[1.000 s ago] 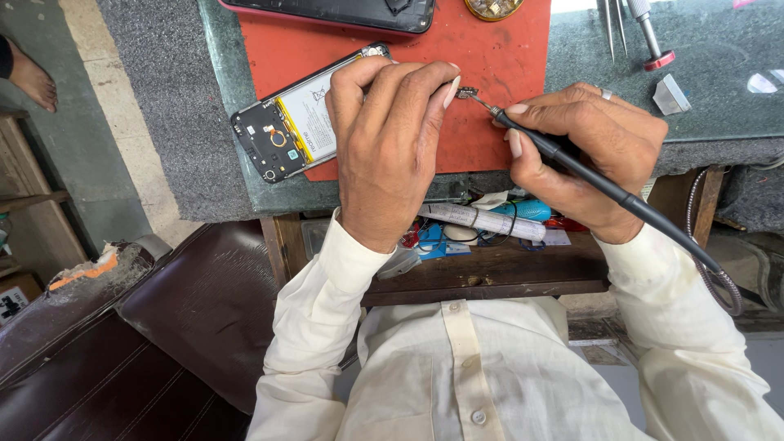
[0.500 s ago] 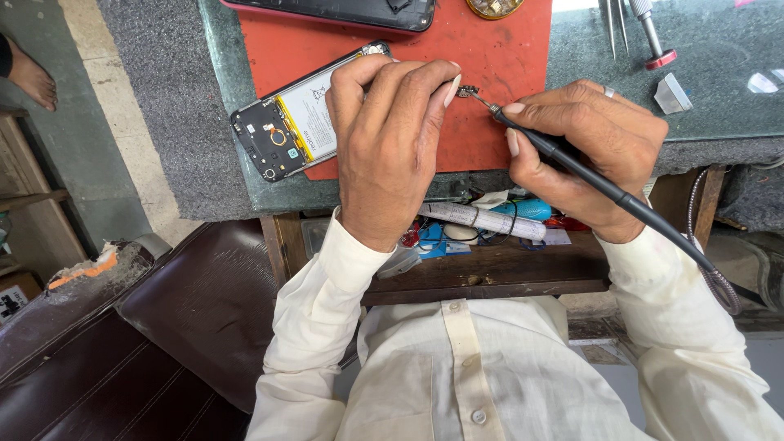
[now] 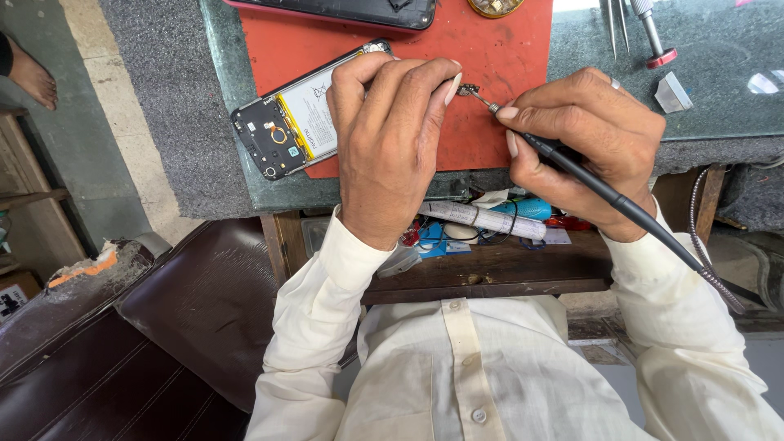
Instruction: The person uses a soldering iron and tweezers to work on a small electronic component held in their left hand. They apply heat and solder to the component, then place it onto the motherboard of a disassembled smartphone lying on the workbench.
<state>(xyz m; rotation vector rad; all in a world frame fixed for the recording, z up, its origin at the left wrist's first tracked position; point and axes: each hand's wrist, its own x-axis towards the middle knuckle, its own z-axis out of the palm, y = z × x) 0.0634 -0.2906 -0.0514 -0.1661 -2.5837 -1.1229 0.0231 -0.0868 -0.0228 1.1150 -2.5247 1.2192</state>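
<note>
Your left hand (image 3: 392,147) is pinching a tiny part (image 3: 468,89) over the red mat (image 3: 506,57), covering half the opened phone (image 3: 298,114). Your right hand (image 3: 584,143) is gripping a soldering iron (image 3: 588,175), tip touching it. Tweezers (image 3: 617,24) are lying beyond.
</note>
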